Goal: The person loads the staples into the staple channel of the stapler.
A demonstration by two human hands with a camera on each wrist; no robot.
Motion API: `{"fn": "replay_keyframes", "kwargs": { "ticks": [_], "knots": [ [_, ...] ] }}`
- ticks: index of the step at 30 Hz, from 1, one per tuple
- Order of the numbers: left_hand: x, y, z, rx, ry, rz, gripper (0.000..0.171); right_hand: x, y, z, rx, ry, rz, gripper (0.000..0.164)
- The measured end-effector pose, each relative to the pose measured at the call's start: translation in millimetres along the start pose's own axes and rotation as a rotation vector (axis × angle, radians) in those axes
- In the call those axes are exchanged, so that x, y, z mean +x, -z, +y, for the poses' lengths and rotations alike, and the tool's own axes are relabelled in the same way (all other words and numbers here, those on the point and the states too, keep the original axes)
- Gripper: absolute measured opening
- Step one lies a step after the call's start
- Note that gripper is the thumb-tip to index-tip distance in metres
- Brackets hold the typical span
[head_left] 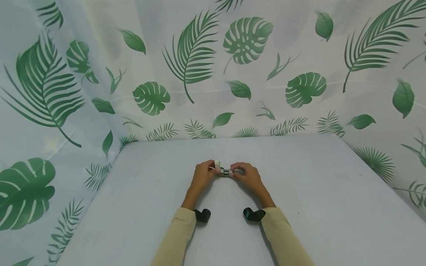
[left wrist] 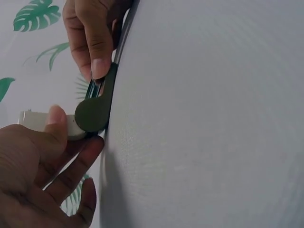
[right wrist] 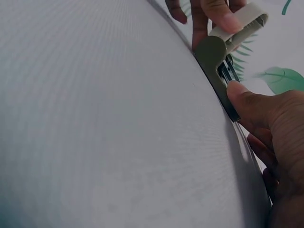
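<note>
A small hinged device, its kind not certain, has a dark green base with a rounded hinge end and a cream lid swung up. Dark, shiny metal parts show inside the base. My left hand pinches the raised lid between thumb and fingers, close to the hinge. At the base's other end, my right hand grips it with thumb and fingers, the thumb by the metal parts. In the head view the device lies between both hands, low at the tabletop. The fingers hide part of it.
A white-covered table spreads around the hands. Behind it hangs a white curtain printed with green leaves, continuing along both sides. Black wrist cameras sit at the cuffs of the beige sleeves.
</note>
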State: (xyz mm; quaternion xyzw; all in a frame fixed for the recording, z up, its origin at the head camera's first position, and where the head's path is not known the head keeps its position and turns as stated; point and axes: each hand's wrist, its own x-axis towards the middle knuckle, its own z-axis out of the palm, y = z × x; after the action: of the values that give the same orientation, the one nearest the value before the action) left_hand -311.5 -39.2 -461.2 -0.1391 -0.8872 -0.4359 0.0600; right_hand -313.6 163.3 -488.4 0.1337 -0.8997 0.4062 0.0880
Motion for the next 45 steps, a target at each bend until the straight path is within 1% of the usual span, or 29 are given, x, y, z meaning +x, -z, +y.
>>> {"fn": "replay_keyframes", "kwargs": {
  "ticks": [4,10,17,23,27,32,36,41,45],
  "knots": [
    [0.7,-1.8,3.3,0.111,-0.040,0.026,0.023,0.3,-0.7,-2.9,-0.023,0.001,0.010,0.018],
    [0.4,-3.6,12.4,0.269,-0.061,0.029,0.026,0.6,-1.7,-3.5,-0.041,-0.005,0.013,0.016],
    [3.5,-7.5,19.3,0.435,-0.052,0.004,0.030,0.4,-0.3,-5.7,-0.037,-0.022,0.016,0.016],
    [2.6,-10.9,23.8,0.573,-0.110,0.007,0.030,0.8,-1.1,-4.1,-0.036,-0.027,0.018,0.017],
    [2.9,-11.8,27.1,0.638,-0.147,0.008,0.028,0.7,-0.8,-4.8,-0.045,-0.017,0.022,0.017],
    [3.2,-12.7,29.4,0.675,-0.181,0.008,0.025,0.4,-0.3,-5.5,-0.035,-0.014,0.024,0.017],
    [3.7,-13.9,29.3,0.679,-0.183,0.002,0.026,-0.2,0.0,-5.3,-0.038,-0.017,0.023,0.017],
    [4.1,-15.1,28.6,0.664,-0.154,0.004,0.026,-0.9,0.3,-5.8,-0.048,-0.019,0.032,0.022],
    [3.3,-15.2,26.3,0.599,-0.117,0.007,0.029,-1.8,-0.6,-5.4,-0.064,-0.018,0.040,0.030]
  ]
}}
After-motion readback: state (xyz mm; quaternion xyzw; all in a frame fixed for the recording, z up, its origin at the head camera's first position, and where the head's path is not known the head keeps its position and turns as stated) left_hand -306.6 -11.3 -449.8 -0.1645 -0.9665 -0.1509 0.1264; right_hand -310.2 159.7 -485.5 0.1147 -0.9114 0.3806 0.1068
